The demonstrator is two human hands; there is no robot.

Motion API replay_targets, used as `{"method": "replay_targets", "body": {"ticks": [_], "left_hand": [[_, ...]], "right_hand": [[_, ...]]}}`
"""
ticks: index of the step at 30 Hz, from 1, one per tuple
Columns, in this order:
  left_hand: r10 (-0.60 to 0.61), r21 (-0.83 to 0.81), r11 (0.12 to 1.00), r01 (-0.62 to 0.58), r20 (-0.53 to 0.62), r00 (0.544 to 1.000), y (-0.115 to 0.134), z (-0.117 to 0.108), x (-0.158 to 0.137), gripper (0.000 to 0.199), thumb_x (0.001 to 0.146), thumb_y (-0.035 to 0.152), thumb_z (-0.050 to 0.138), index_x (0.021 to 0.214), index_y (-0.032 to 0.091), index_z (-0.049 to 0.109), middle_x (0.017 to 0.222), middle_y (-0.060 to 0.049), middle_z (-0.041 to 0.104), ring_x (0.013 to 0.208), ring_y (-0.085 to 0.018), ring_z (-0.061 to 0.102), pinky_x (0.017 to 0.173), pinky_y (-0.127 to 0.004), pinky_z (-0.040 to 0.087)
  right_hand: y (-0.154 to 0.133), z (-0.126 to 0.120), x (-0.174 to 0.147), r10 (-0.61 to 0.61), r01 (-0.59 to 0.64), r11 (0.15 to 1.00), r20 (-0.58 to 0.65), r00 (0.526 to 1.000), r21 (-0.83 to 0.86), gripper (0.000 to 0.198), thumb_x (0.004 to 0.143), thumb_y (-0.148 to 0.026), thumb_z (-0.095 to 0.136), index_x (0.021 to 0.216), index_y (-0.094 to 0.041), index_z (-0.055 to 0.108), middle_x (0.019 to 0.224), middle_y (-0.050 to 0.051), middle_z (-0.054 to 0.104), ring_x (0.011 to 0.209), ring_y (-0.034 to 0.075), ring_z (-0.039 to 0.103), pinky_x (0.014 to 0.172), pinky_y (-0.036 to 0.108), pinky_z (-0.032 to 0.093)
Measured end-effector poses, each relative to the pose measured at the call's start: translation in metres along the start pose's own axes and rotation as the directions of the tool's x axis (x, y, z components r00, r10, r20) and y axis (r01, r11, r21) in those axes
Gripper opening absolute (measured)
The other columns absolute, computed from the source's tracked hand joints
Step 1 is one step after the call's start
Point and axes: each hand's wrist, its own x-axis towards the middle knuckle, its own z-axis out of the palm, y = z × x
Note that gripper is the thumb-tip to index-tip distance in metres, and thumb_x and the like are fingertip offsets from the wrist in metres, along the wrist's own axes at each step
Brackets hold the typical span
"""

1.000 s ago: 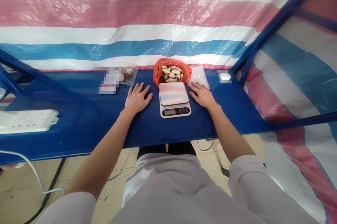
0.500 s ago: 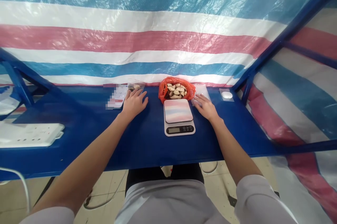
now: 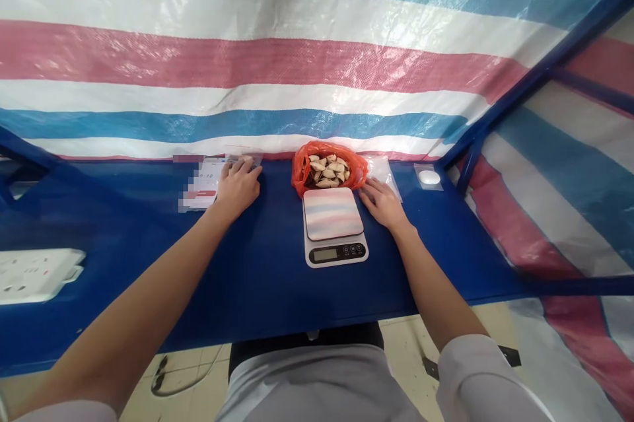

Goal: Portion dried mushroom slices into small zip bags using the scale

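Observation:
My left hand (image 3: pixel 236 189) lies palm down, fingers stretched over the near edge of a small clear bag (image 3: pixel 250 160) with pale pieces in it. Left of that hand is a phone (image 3: pixel 207 179) with a lit screen, partly pixelated. My right hand (image 3: pixel 382 202) rests flat on the table, its fingertips by the edge of an orange-red plastic bag (image 3: pixel 301 168). That bag stands open, full of pale, dark-edged dried slices (image 3: pixel 329 171). Clear plastic bags (image 3: pixel 384 173) lie just beyond my right fingers. Between my hands sits a kitchen scale (image 3: pixel 333 214), its platform bare and its display blank.
A white power strip (image 3: pixel 37 273) lies at the left of the blue table (image 3: pixel 277 290). At the back right is a white rounded object (image 3: pixel 428 177) on a small clear bag. Striped sheeting (image 3: pixel 277 62) hangs behind, and a blue frame bar (image 3: pixel 515 95) slants up at right.
The view has shifted slightly, so the power strip sits farther left. My left hand's fingers have drawn closer together over the small bag. My right hand remains beside the orange-red bag.

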Motion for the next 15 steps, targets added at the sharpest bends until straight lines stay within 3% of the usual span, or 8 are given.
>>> {"method": "replay_targets", "body": {"ticks": [7,15], "left_hand": [[-0.029,-0.057,0.998,0.033,0.062,0.998,-0.015,-0.002,0.006,0.043,0.086,0.013,0.045,0.123,0.016,0.069,0.142,-0.015,0.058,0.129,-0.035,0.054,0.110,-0.052,0.041],[0.131,-0.131,0.984,-0.117,0.097,0.987,-0.025,-0.001,0.016,0.045,0.084,0.011,0.042,0.118,0.017,0.070,0.130,-0.013,0.065,0.129,-0.030,0.056,0.115,-0.045,0.039]], "right_hand": [[-0.001,-0.002,0.000,-0.003,0.003,1.000,0.015,1.000,0.006,0.044,0.102,-0.039,0.040,0.135,-0.022,0.062,0.146,0.009,0.058,0.141,0.031,0.047,0.117,0.055,0.039],[-0.002,-0.001,-0.001,0.002,-0.002,0.999,0.004,1.000,0.051,0.043,0.101,-0.038,0.041,0.135,-0.025,0.063,0.146,0.008,0.058,0.142,0.033,0.046,0.117,0.058,0.037]]}}
